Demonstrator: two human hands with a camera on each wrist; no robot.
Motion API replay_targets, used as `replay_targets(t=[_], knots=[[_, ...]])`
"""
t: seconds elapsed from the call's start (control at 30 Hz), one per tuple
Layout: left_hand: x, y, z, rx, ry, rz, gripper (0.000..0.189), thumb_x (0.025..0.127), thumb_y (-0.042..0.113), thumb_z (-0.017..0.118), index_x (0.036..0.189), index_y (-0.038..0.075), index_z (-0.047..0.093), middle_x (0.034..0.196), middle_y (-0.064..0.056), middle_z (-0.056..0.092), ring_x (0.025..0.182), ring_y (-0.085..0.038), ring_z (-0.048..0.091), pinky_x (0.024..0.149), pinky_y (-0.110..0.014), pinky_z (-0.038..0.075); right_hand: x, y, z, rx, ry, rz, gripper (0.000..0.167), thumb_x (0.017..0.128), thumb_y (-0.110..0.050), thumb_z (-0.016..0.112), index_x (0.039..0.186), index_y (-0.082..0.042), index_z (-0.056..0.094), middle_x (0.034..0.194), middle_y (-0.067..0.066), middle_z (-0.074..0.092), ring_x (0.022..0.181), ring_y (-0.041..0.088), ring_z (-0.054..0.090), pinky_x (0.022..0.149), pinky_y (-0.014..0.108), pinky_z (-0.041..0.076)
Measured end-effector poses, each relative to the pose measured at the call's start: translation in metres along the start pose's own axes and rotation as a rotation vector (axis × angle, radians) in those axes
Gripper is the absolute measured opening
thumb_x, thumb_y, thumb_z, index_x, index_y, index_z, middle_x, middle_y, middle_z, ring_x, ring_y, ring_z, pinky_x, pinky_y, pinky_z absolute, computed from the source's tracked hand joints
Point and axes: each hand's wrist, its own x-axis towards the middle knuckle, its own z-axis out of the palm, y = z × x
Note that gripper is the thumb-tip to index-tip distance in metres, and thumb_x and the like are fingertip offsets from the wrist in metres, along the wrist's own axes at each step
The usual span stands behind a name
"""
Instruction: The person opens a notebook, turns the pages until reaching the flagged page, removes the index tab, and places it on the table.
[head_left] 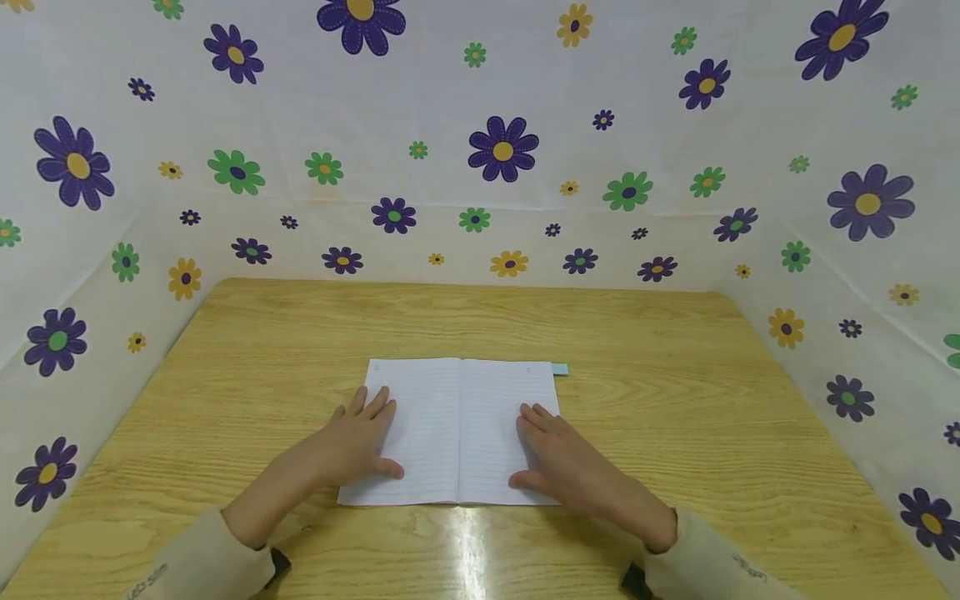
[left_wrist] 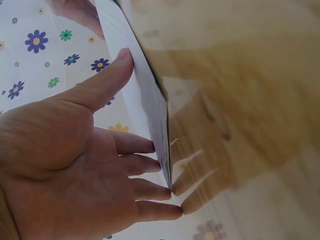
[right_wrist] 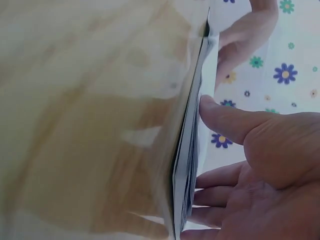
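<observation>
An open notebook (head_left: 431, 425) with lined white pages lies flat on the wooden table, a light blue tab (head_left: 560, 369) sticking out at its upper right edge. My left hand (head_left: 348, 442) rests on the left page near the outer edge, fingers spread and straight. On the right page lies my right hand (head_left: 562, 458), its fingers extended and the thumb toward the fold. From the left wrist view, fingertips and thumb touch the notebook's page (left_wrist: 142, 90). In the right wrist view, a stack of page edges (right_wrist: 187, 150) shows beside the fingers.
The wooden table (head_left: 675, 392) extends around the notebook on every side. White cloth walls (head_left: 427, 92) with purple, green and yellow flowers enclose it at the back and both sides. Light glares off the tabletop below the notebook.
</observation>
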Motion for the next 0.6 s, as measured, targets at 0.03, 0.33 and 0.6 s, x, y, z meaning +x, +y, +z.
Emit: replay_targets(t=[0.03, 0.33, 0.6], knots=[[0.0, -0.001, 0.0, 0.001, -0.008, -0.004, 0.1, 0.09, 0.044, 0.079, 0.155, -0.015, 0.03, 0.165, -0.034, 0.015, 0.15, -0.058, 0.004, 0.114, -0.076, 0.016, -0.001, 0.002, -0.001, -0.009, -0.006, 0.013, 0.081, 0.091, -0.032, 0.081, 0.145, 0.017, 0.045, 0.158, 0.032, 0.036, 0.15, 0.046, 0.03, 0.12, 0.059, 0.026], [-0.005, -0.006, -0.004, -0.003, -0.03, -0.019, 0.104, 0.089, 0.044, 0.081, 0.153, -0.018, 0.028, 0.164, -0.037, 0.013, 0.15, -0.058, 0.005, 0.118, -0.068, 0.019, -0.011, 0.022, -0.013, -0.026, -0.015, 0.123, 0.086, 0.091, -0.04, 0.079, 0.149, 0.013, 0.044, 0.161, 0.03, 0.032, 0.15, 0.047, 0.027, 0.115, 0.067, 0.029], [-0.01, -0.012, -0.004, 0.021, -0.004, 0.015, 0.104, 0.088, 0.045, 0.081, 0.151, -0.02, 0.03, 0.162, -0.039, 0.017, 0.148, -0.06, 0.011, 0.118, -0.065, 0.024, -0.013, 0.027, -0.013, -0.028, -0.013, 0.113, 0.086, 0.091, -0.039, 0.079, 0.15, 0.013, 0.043, 0.161, 0.029, 0.031, 0.15, 0.048, 0.028, 0.114, 0.068, 0.031]])
